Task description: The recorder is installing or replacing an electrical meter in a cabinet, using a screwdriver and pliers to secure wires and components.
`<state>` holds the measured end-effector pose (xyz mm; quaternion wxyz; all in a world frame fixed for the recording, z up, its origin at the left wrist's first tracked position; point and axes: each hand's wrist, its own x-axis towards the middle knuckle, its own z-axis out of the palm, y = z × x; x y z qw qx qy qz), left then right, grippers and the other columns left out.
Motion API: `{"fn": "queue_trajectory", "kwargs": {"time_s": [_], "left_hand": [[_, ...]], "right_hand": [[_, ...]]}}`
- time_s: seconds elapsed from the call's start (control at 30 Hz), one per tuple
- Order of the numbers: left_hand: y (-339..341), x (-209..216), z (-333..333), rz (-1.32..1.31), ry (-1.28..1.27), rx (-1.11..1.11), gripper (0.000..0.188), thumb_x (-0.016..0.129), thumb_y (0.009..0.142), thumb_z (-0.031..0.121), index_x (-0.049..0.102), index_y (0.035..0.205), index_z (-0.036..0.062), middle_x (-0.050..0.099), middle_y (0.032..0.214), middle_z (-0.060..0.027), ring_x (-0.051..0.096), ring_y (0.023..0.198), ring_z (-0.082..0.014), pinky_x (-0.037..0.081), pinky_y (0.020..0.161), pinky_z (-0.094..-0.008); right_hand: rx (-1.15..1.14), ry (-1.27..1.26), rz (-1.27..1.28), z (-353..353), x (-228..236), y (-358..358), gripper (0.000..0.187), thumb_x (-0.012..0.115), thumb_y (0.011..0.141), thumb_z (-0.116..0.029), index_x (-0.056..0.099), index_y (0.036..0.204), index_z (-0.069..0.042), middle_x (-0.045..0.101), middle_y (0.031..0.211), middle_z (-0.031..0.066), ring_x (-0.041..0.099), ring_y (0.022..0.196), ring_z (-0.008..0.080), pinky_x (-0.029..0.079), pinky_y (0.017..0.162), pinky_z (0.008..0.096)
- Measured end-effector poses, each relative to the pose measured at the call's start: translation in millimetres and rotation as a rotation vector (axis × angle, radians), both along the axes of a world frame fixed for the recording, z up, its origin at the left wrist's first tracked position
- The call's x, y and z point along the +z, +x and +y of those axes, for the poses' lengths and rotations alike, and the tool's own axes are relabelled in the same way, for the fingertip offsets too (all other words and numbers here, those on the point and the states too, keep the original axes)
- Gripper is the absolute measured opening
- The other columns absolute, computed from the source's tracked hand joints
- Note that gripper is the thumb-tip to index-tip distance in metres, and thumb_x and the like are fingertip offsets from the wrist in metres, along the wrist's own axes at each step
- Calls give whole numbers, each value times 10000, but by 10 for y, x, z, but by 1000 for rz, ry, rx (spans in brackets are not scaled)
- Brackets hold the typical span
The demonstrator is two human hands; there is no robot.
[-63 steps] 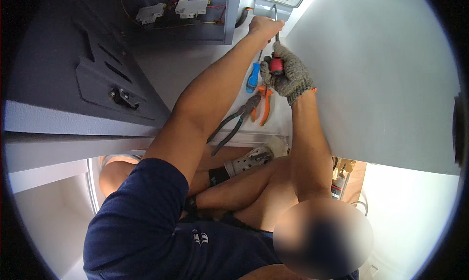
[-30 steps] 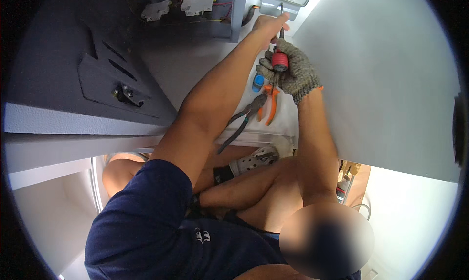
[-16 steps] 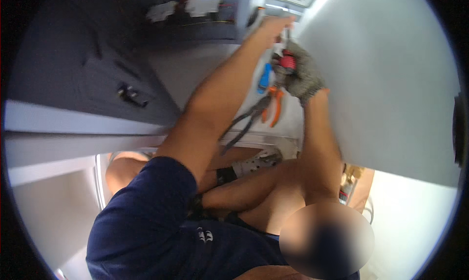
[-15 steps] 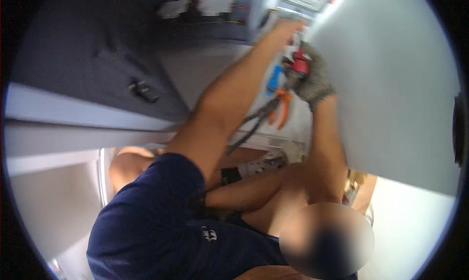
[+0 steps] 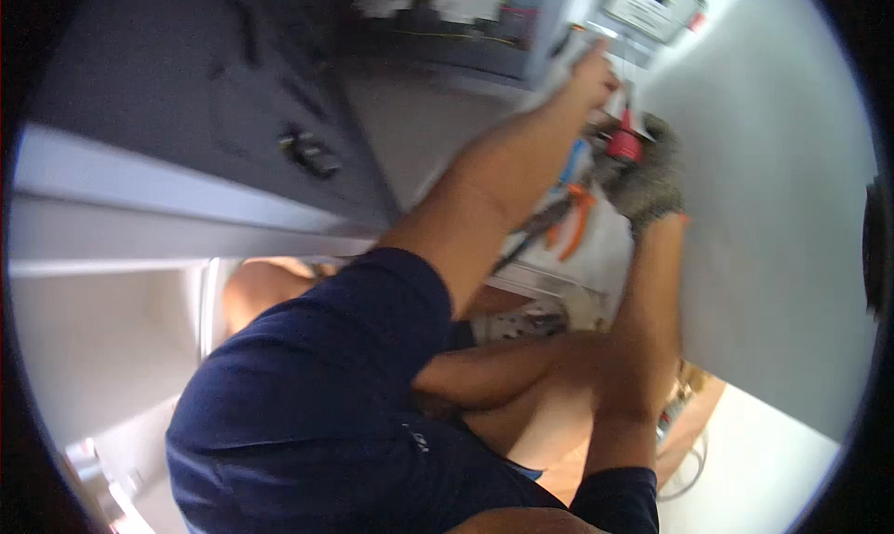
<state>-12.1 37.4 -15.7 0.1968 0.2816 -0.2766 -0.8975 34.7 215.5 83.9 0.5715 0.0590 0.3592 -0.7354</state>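
- Gripping the red-handled screwdriver in the gloved right hand, fingers closed round the handle, probably for firm control; pointing its shaft up toward the electricity meter, just below it.
- Holding the bare left hand beside the shaft, fingers partly curled, perhaps to steady it; too blurred to tell whether gripping anything.
- Near the gloved hand, plausibly for easy reach: orange-handled pliers, dark-handled pliers, blue-handled screwdriver.

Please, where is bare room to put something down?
Shaded surface between dark door and left forearm looks bare; also a narrow white patch between orange handles and right forearm. Crowded: around the right hand and red-handled tool.
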Motion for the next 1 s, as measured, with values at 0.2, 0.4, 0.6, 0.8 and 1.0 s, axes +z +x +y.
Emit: {"fn": "queue_trajectory", "kwargs": {"time_s": [0.2,0.4,0.6,0.8,1.0], "left_hand": [[93,159,-57,271,140,117,647,497,787,780,463,795,134,358,522,33,297,428,-141,406,549,-351],[1,153,-388,374,362,204,707,480,775,807,485,969,127,376,521,6,325,419,-152,436,613,-443],[-94,216,-264,287,435,217,522,541,841,690,434,742,188,262,480,36,277,387,-131,346,385,-323],[211,565,-100,263,382,34,556,451,854,730,576,958,198,478,620,-18,458,496,-144,520,665,-379],[159,586,-31,348,434,-32,975,339,715,918,505,1171,72,418,669,-76,348,511,-169,441,870,-564]], "right_hand": [[-31,120,156,-196,107,232,216,591,893,-206,558,986,-13,612,871,164,630,775,273,553,546,349],[18,238,113,-184,253,196,291,585,896,-286,572,999,-14,617,866,162,598,655,287,522,548,400],[-64,205,354,-174,114,269,269,631,864,-223,572,996,4,614,800,166,607,687,287,520,556,408],[21,244,279,-111,185,132,269,549,912,-210,540,1045,23,608,917,181,598,672,296,517,494,374],[12,108,372,-135,173,201,287,591,880,-186,521,1063,24,603,921,181,624,710,306,522,493,369]]}}
